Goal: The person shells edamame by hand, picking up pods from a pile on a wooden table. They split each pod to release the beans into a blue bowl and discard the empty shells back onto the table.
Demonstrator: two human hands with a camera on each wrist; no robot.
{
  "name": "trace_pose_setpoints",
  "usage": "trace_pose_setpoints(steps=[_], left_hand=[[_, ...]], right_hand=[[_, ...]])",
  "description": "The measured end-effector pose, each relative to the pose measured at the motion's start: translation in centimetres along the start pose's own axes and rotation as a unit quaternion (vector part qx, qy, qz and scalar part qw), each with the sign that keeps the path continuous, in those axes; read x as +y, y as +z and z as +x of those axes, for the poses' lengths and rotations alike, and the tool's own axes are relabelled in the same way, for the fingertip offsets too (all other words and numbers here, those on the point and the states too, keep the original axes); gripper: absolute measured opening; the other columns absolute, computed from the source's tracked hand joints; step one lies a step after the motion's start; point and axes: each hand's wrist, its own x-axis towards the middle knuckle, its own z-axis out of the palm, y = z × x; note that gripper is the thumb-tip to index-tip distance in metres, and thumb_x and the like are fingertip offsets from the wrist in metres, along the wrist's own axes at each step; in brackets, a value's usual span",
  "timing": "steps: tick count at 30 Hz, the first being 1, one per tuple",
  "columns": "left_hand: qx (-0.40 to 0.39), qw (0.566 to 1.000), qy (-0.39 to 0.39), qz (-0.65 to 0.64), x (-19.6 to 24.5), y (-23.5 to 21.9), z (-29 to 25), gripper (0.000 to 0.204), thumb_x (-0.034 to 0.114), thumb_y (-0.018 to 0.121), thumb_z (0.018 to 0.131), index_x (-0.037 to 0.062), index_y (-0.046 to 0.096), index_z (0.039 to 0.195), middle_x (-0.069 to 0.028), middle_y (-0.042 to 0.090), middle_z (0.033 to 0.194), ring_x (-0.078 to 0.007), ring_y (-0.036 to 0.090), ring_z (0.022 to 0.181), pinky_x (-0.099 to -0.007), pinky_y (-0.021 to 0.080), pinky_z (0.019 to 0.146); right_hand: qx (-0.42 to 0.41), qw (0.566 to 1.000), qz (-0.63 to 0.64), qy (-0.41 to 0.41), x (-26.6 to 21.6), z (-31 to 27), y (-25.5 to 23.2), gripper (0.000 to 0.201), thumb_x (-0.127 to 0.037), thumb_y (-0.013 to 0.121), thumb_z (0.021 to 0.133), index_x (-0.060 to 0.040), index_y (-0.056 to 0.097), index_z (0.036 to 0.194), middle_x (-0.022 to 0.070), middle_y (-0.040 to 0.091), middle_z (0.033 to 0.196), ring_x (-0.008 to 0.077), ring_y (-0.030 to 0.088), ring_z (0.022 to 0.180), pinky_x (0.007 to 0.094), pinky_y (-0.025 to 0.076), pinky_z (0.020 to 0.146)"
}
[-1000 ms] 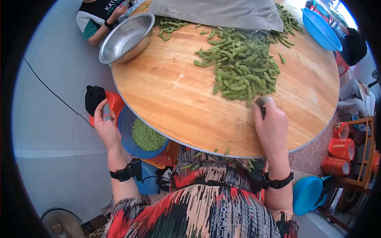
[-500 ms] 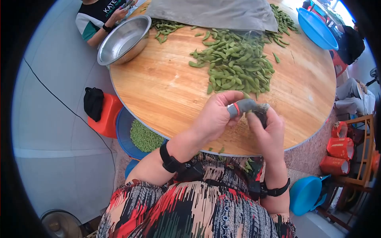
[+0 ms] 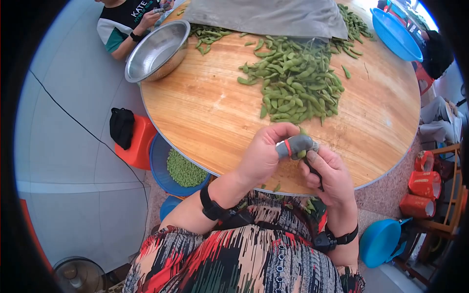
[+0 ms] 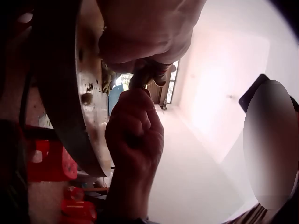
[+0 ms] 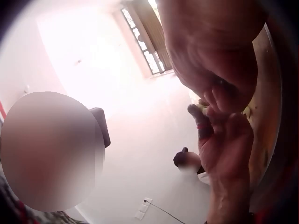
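Round wooden table (image 3: 195, 107), head view: edamame heap (image 3: 303, 83) on top. Single edamame pod (image 3: 302, 154) — wearer's side of that heap, between the hands, long axis apparently heapward. Left hand (image 3: 261, 154), grey finger cot (image 3: 297, 144), curled, pinches it; right hand (image 3: 333, 171) pinches opposite, equally near. Left wrist view: hands touching, pod indistinct. Right wrist view: cot visible — pod unclear.

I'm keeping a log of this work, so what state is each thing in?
Pod: held between both hands; can't tell if split
Left hand: pinching the pod
Right hand: curled, gripping the pod
Loose pods: heaped
Grey cloth: spread, pods showing at its edges
Metal bowl: open side up
Blue basin: holding shelled beans
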Motion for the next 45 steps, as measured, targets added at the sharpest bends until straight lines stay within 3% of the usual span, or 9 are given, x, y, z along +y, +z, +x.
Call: trace_pose_setpoints(steps=[7, 12, 18, 28, 31, 33, 40, 42, 45], left_hand=[[-0.069, 0.996, -0.057, 0.029, 0.2, -0.5, 0.0, 0.012, 0.008, 0.065, 0.080, 0.0041, 0.059, 0.090, -0.0009, 0.062, 0.086, -0.0062, 0.058, 0.079, -0.0206, 0.047, 0.068], [-0.034, 0.980, -0.023, 0.193, 1.0, -0.3, 0.0, 0.019, 0.006, 0.067, 0.078, 0.0005, 0.059, 0.094, -0.0007, 0.061, 0.085, -0.0059, 0.058, 0.076, -0.0203, 0.048, 0.068], [-0.093, 0.987, -0.091, 0.091, 1.8, -0.7, 0.4, 0.026, 0.005, 0.063, 0.081, -0.0026, 0.057, 0.105, -0.0029, 0.061, 0.086, -0.0065, 0.058, 0.074, -0.0215, 0.050, 0.066], [-0.107, 0.889, 0.088, 0.435, 0.5, -0.7, -0.1, 0.041, 0.003, 0.053, 0.084, 0.0031, 0.048, 0.125, -0.0081, 0.059, 0.096, -0.0092, 0.056, 0.071, -0.0216, 0.047, 0.063], [-0.177, 0.844, 0.254, 0.438, 0.3, -1.4, 0.6, 0.047, 0.008, 0.056, 0.085, 0.0065, 0.043, 0.130, -0.0064, 0.059, 0.089, -0.0078, 0.052, 0.066, -0.0219, 0.044, 0.057], [-0.135, 0.915, 0.063, 0.375, 1.8, -0.3, -0.6, 0.053, 0.012, 0.058, 0.085, 0.0087, 0.038, 0.134, -0.0027, 0.058, 0.079, -0.0076, 0.047, 0.059, -0.0225, 0.040, 0.052], [-0.098, 0.925, -0.018, 0.367, 3.9, 0.2, -1.9, 0.051, 0.010, 0.063, 0.081, 0.0141, 0.046, 0.129, -0.0004, 0.054, 0.064, -0.0088, 0.044, 0.051, -0.0236, 0.038, 0.049], [-0.252, 0.815, 0.266, 0.449, 3.4, -1.0, -1.1, 0.038, 0.008, 0.067, 0.076, 0.0138, 0.061, 0.113, -0.0033, 0.054, 0.064, -0.0134, 0.049, 0.051, -0.0241, 0.039, 0.049], [-0.311, 0.830, 0.224, 0.404, 4.3, -1.2, -1.7, 0.027, 0.008, 0.069, 0.071, 0.0120, 0.067, 0.098, -0.0046, 0.056, 0.065, -0.0174, 0.053, 0.053, -0.0246, 0.041, 0.050]], right_hand=[[0.057, 0.991, -0.120, -0.032, 0.3, 0.1, -0.3, 0.011, -0.010, 0.050, 0.089, -0.0035, 0.057, 0.084, -0.0031, 0.050, 0.061, 0.0025, 0.039, 0.050, 0.0181, 0.029, 0.044], [0.169, 0.817, -0.461, -0.302, 0.6, 0.9, 0.1, 0.006, -0.004, 0.056, 0.082, 0.0011, 0.058, 0.083, 0.0001, 0.051, 0.059, 0.0065, 0.046, 0.053, 0.0244, 0.037, 0.049], [0.103, 0.934, -0.323, -0.114, 0.0, 1.2, -1.8, 0.011, -0.009, 0.057, 0.084, 0.0005, 0.060, 0.088, 0.0011, 0.054, 0.062, 0.0078, 0.046, 0.055, 0.0249, 0.040, 0.052], [0.130, 0.824, -0.481, -0.271, -0.3, 1.1, -0.9, 0.015, -0.012, 0.060, 0.083, 0.0012, 0.060, 0.091, 0.0020, 0.052, 0.062, 0.0056, 0.045, 0.057, 0.0238, 0.037, 0.051], [0.092, 0.854, -0.454, -0.236, -0.3, 0.9, -1.3, 0.013, -0.010, 0.060, 0.083, 0.0006, 0.061, 0.090, 0.0000, 0.053, 0.063, 0.0045, 0.045, 0.057, 0.0220, 0.036, 0.050], [0.097, 0.961, -0.216, -0.142, -0.1, 0.8, -0.6, 0.012, -0.011, 0.060, 0.083, -0.0001, 0.062, 0.087, -0.0033, 0.052, 0.062, 0.0031, 0.044, 0.055, 0.0196, 0.034, 0.048], [0.030, 0.989, -0.110, -0.093, 0.5, -0.2, -1.0, 0.013, -0.011, 0.060, 0.083, -0.0002, 0.058, 0.089, -0.0048, 0.049, 0.059, 0.0010, 0.037, 0.047, 0.0179, 0.029, 0.042], [-0.061, 0.997, 0.043, -0.023, 0.8, -0.5, -1.0, 0.011, -0.010, 0.059, 0.083, -0.0004, 0.055, 0.086, -0.0046, 0.046, 0.056, 0.0014, 0.034, 0.041, 0.0172, 0.025, 0.037], [-0.106, 0.981, 0.162, 0.020, 1.5, -0.4, -0.5, 0.010, -0.009, 0.059, 0.083, -0.0014, 0.053, 0.082, -0.0047, 0.042, 0.053, 0.0022, 0.032, 0.039, 0.0166, 0.023, 0.035]])
